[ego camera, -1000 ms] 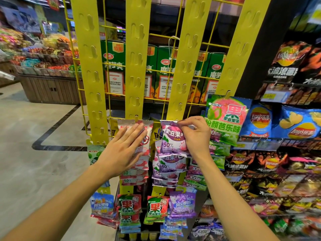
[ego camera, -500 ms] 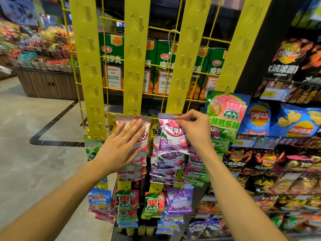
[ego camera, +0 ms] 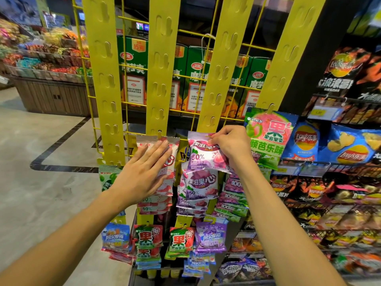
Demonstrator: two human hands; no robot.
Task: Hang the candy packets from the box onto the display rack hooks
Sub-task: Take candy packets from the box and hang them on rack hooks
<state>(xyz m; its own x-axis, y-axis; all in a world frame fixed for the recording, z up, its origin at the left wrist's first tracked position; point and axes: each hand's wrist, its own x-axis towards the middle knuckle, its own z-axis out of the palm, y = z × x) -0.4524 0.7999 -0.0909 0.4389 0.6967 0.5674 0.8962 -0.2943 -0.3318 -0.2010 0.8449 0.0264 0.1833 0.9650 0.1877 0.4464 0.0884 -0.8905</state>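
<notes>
**Purple packet at hook, not seated**

Purple candy packet (ego camera: 206, 153) sat center frame, top edge at yellow strip (ego camera: 214, 96) base. Right hand (ego camera: 231, 147) pinched its top corner. Left hand (ego camera: 144, 172), fingers spread flat, pressed red packets (ego camera: 171, 153) at 9 o'clock. Risk: hole misses hook, packet drops.

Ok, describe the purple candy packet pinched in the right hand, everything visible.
The purple candy packet is a glossy plastic pouch with a pale crimped top edge, white Chinese lettering, a "50%" mark and pink fruit artwork. It sits slightly tilted at the foot of the third yellow strip, topmost in a column of matching purple packets that it overlaps. The right hand pinches its top right corner, covering that part. The hook itself cannot be seen.
</notes>
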